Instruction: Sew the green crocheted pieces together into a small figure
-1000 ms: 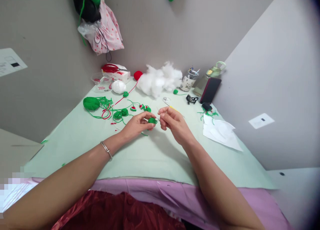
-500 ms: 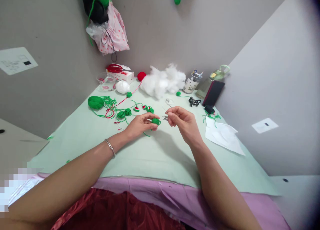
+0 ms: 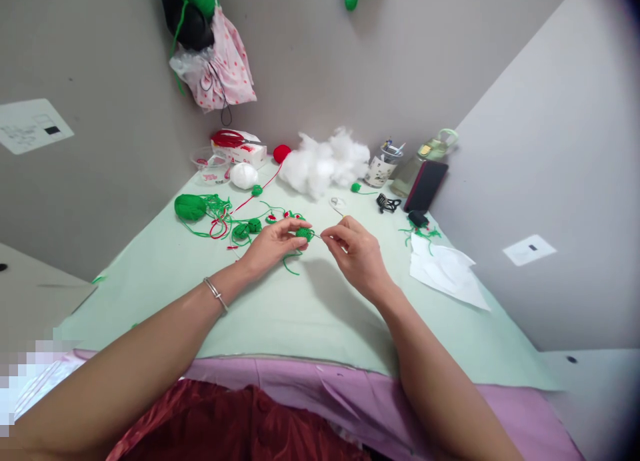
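My left hand (image 3: 277, 243) pinches a small green crocheted piece (image 3: 304, 233) between thumb and fingers, with a green yarn tail (image 3: 290, 267) hanging below onto the table. Close by on the right, my right hand (image 3: 353, 247) is closed on a thin metal needle (image 3: 317, 235). The needle's far end meets the right side of the green piece; how deep it goes I cannot tell. Behind my left fingers lie small red, white and green crocheted pieces (image 3: 271, 218). Two more green crocheted balls (image 3: 241, 231) rest to the left.
White stuffing (image 3: 325, 164) is heaped at the back, beside a red yarn ball (image 3: 282, 154). Green yarn (image 3: 190, 207) lies tangled at left. Red-handled scissors (image 3: 229, 138) sit on a box. On the right stand a pen cup (image 3: 381, 169), a phone (image 3: 426, 187) and white paper (image 3: 443, 267).
My right hand has moved slightly left and the needle now reaches the green piece. My left hand has shifted a little left and up with the piece.
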{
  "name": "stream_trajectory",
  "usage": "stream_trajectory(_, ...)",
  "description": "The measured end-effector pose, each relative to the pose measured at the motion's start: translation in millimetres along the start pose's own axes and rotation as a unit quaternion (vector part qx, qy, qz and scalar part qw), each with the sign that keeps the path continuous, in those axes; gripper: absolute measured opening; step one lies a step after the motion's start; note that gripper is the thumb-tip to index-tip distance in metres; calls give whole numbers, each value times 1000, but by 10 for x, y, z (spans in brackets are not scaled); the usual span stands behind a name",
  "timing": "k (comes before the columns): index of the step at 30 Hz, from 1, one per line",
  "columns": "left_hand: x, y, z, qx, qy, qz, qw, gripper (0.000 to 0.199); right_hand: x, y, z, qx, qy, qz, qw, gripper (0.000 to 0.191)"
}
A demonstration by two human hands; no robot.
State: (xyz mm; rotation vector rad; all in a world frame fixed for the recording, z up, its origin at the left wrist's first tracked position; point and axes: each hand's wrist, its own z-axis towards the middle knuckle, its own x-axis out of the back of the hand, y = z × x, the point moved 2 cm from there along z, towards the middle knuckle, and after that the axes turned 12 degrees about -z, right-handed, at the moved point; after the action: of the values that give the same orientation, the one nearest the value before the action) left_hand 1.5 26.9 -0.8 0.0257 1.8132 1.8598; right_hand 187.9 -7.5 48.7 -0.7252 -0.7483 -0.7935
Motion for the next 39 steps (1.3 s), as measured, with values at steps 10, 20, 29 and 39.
stream_trajectory(10,-18,29,-8,-13,6,44,999,36,-12,-12,-14,11,-29,-27,999,16)
stream_trajectory(20,1,65,-1,-42,38,98,994,34,-123,66,6,-63,-56,91,992,14)
stream_trajectory(29,8,27,-7,-31,25,59,997,33,-213,142,22,-196,-148,347,905,14)
stream_trajectory(39,-22,74,-10,-32,32,48,998,35,-327,208,12,-251,-178,457,834,22)
